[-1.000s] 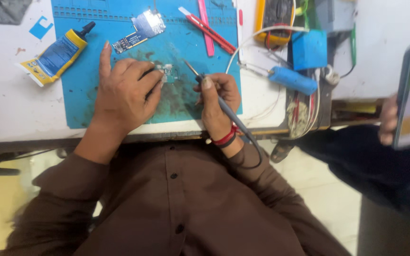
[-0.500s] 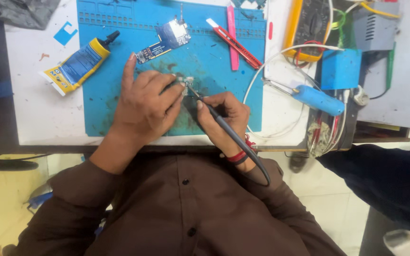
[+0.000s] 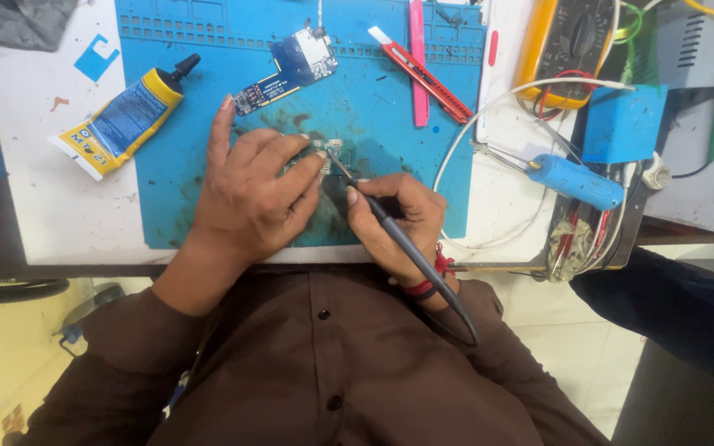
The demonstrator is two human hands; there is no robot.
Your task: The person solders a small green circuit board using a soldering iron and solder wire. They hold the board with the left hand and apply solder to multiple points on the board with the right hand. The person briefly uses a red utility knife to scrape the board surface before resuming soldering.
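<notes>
The right hand (image 3: 394, 211) grasps a dark soldering iron (image 3: 402, 244) pen-fashion, its tip slanting up-left onto the small circuit board (image 3: 328, 153) pinned under the left hand's (image 3: 249, 194) fingers on the blue mat (image 3: 390, 99).

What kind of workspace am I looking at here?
Likely an electronics repair bench: a blue silicone work mat, a blue circuit board lying on it, and a yellow multimeter beside the mat.

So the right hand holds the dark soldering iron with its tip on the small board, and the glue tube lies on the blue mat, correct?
Not quite. The head view shows the glue tube lying on the white table, left of the blue mat. The rest holds: the right hand holds the dark soldering iron, tip on the small board.
</notes>
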